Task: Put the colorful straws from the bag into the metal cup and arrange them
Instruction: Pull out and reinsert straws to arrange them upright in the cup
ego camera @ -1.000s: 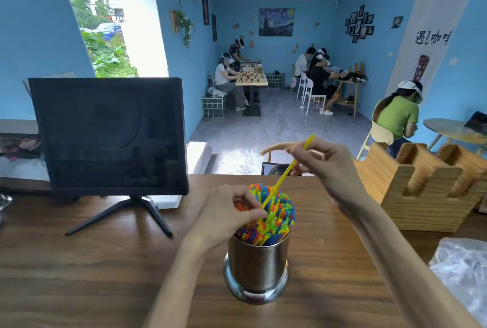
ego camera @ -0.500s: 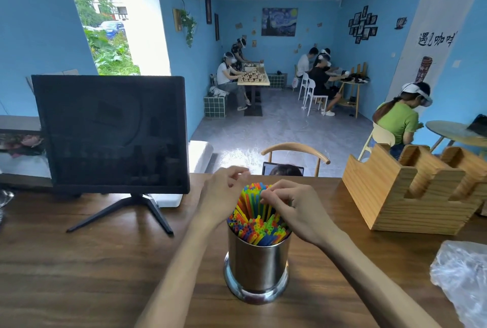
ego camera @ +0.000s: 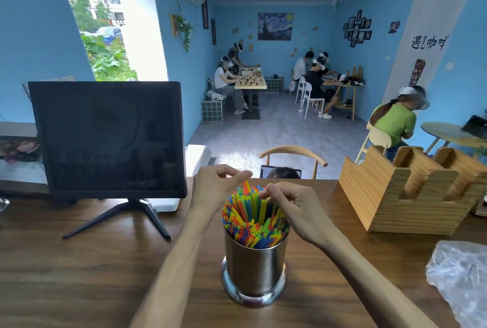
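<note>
**Arranging the last straws in the cup**

Tidying appears to be the step in hand: the metal cup stands on the wooden table packed full of colorful straws, their tips fanning out above its rim. Right of the cup, at the table's near edge, the plastic bag lies crumpled; whether any straws remain inside cannot be told.

Just beyond the cup's rim, the right hand pinches straw tips on the bundle's right side with curled fingers. The left hand hovers at the bundle's upper left with thumb and fingers drawn together; whether it grasps a straw cannot be told.

Next, judging from the uneven heights, the taller straws need pressing down and levelling.

Farther left of the cup stands a dark monitor; farther right, a wooden holder, its contents hidden.
</note>
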Motion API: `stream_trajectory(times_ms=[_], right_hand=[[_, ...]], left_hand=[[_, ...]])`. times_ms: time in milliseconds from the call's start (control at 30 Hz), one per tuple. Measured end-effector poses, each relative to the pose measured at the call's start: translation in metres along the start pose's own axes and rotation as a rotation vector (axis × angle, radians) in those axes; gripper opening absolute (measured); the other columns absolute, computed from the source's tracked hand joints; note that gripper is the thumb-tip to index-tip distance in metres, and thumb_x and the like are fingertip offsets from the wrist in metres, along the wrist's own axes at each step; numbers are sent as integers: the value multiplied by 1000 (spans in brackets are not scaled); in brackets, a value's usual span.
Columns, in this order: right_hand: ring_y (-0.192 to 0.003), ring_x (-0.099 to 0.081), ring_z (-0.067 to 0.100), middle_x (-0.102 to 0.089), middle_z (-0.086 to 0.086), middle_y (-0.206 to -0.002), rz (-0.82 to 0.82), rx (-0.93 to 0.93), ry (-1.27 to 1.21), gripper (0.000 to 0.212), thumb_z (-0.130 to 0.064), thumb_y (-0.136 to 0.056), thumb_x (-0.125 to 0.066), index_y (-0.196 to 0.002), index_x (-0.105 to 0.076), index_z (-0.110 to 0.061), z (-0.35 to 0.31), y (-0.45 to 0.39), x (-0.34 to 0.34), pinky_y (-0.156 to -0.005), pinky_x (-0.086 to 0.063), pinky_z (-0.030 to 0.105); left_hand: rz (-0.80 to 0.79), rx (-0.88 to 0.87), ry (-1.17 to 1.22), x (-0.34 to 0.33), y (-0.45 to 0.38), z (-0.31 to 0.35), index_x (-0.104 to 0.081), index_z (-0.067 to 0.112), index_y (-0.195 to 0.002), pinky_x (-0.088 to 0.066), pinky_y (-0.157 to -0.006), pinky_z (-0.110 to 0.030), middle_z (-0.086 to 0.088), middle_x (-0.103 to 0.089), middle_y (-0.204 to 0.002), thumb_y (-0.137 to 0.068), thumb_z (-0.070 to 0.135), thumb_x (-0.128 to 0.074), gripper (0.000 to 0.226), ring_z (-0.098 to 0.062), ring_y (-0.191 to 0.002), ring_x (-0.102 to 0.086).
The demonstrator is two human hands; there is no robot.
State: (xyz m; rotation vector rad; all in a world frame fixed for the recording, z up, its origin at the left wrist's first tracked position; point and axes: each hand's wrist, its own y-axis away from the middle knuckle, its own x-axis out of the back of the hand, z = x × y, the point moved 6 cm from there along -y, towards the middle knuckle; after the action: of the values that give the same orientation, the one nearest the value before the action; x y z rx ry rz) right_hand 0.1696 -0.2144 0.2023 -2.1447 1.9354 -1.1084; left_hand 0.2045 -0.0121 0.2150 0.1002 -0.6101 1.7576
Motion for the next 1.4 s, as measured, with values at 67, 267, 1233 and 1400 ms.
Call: stream_trajectory(times_ms=[67,267,1233,1400], right_hand=[[-101,-67,3,-73,-18,-99,58,6,-23,36,-51,-102,-52,-96,-79,-29,-4,-5,4,-84,-53,27],[-123,-54,-11,-63,-30,-127,-55,13,-37,36,-49,-101,-58,-136,-57,-46,-23,-25,-3,-101,-42,15],[-93,-77,18,-80,4,-92,-61,-192,-421,22,-37,-80,-79,-97,-78,-23,-15,2,29,-74,-58,22],[-71,-76,22,-77,16,-83,26,-281,-582,26,-30,-70,-82,-94,-82,-19,-14,11,26,-49,-54,23]], left_hand=[[40,-96,95,11,1,20,-75,42,-73,-48,-64,-12,25,-72,-72,-80,42,-83,11,1,-74,-66],[210,-399,285,44,20,84,-80,44,-82,-56,-70,-17,17,-77,-79,-83,32,-83,13,-5,-76,-74],[224,19,863,39,37,40,-83,16,-91,-59,-68,-22,-13,-79,-90,-71,18,-87,20,-23,-82,-78],[268,29,942,41,38,36,-84,22,-89,-59,-71,-21,-11,-80,-95,-76,17,-85,14,-23,-87,-78]])
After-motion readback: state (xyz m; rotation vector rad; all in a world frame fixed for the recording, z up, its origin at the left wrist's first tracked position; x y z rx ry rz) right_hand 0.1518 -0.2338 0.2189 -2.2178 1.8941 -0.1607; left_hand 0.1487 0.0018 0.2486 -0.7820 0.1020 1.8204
